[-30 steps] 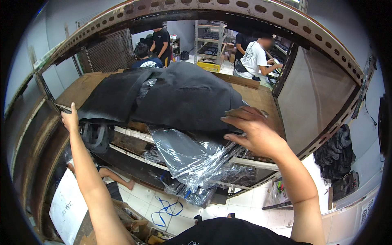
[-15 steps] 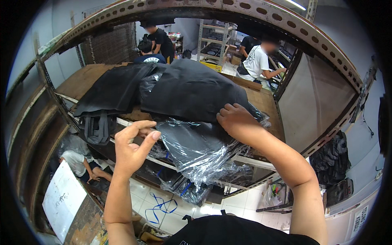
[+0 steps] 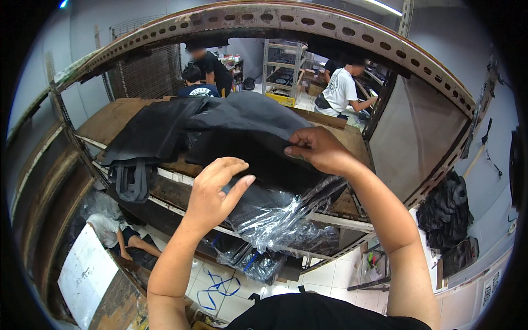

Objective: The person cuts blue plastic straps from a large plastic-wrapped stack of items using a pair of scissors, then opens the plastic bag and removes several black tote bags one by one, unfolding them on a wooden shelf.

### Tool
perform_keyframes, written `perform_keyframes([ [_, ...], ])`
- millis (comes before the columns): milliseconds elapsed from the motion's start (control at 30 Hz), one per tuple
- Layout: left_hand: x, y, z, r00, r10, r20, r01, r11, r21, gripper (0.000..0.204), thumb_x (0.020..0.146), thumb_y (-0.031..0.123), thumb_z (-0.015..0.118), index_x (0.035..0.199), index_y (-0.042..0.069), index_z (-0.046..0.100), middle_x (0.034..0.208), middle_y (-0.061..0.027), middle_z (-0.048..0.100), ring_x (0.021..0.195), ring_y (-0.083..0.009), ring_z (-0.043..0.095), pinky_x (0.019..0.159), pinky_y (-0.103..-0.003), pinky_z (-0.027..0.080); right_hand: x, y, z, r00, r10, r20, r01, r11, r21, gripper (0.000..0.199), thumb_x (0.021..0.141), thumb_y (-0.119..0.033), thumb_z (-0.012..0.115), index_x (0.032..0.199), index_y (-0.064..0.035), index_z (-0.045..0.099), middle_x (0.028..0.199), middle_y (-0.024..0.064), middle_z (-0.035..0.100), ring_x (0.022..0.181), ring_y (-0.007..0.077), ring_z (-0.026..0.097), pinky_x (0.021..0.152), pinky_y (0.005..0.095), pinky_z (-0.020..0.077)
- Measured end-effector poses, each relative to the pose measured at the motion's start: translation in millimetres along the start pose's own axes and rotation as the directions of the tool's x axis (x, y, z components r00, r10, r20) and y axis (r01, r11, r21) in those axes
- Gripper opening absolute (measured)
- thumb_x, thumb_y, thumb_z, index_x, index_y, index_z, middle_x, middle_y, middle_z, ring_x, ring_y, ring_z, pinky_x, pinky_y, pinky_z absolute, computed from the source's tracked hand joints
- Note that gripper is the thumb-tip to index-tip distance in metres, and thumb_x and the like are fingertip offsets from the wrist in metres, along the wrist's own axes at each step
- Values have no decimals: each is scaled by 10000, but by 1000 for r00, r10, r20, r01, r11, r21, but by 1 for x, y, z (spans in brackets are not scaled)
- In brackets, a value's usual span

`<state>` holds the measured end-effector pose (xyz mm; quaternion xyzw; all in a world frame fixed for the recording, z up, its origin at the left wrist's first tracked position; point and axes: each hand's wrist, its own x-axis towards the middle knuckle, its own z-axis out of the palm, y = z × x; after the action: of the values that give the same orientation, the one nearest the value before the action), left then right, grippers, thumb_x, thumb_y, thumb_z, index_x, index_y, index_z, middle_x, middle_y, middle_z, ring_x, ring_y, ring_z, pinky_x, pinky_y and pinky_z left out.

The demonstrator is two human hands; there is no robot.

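My right hand (image 3: 323,151) pinches the near edge of a black fabric bag (image 3: 247,115) between thumb and fingers, lifting that edge. The bag arches over more dark fabric on the shelf, and what lies under it is in shadow. My left hand (image 3: 219,190) hovers in front of the bag, with thumb and fingers apart and nothing in them. Below both hands, crumpled clear plastic wrap (image 3: 269,223) spills over the shelf's front edge. Farther left lies a pile of black tote bags (image 3: 148,129), with handles (image 3: 132,182) hanging over the edge.
A perforated metal beam (image 3: 269,19) spans above the shelf. Several people work beyond, one in a white shirt (image 3: 340,91); another sits low at left (image 3: 113,231). Plastic-wrapped bundles (image 3: 258,267) sit below. Blue strap (image 3: 220,289) lies on the floor. Black items (image 3: 448,209) hang at right.
My right hand has moved up and slightly left, raising the bag's near edge. My left hand has moved right, closer to the bag. The view has shifted slightly.
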<state>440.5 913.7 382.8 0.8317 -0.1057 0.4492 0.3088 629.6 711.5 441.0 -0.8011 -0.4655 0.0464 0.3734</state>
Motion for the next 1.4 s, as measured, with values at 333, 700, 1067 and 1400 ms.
perform_keyframes([
  [333,23,-4,36,807,-466,362,580,514,-631,415,1018,287,677,1174,-95,636,1126,-142,697,1014,-208,697,916,-348,595,-45,-40,13,978,-209,21,208,957,-204,184,913,-141,721,961,36,708,879,234,686,793,371,685,714,415,515],
  [700,15,3,51,868,-444,224,488,674,-555,401,964,323,746,808,-43,699,730,-86,720,649,-108,664,591,-259,536,-32,-1,21,994,87,69,-100,973,207,422,779,-331,907,749,-88,564,751,-10,548,700,103,466,635,297,391],
  [1067,-29,1,3,803,-528,-275,595,696,402,359,833,358,703,676,53,598,648,-150,654,670,-388,665,638,-494,501,2,12,-19,860,-12,-510,73,992,99,289,922,-245,787,837,-31,613,702,9,539,660,113,446,624,309,397],
  [1400,57,-21,51,867,-16,498,-248,853,459,448,913,276,685,1271,17,607,1309,-206,621,1211,-371,598,1036,-468,475,-23,-27,6,926,-137,-351,159,987,35,302,900,-186,805,757,-45,579,632,-48,481,604,48,386,529,271,335],
])
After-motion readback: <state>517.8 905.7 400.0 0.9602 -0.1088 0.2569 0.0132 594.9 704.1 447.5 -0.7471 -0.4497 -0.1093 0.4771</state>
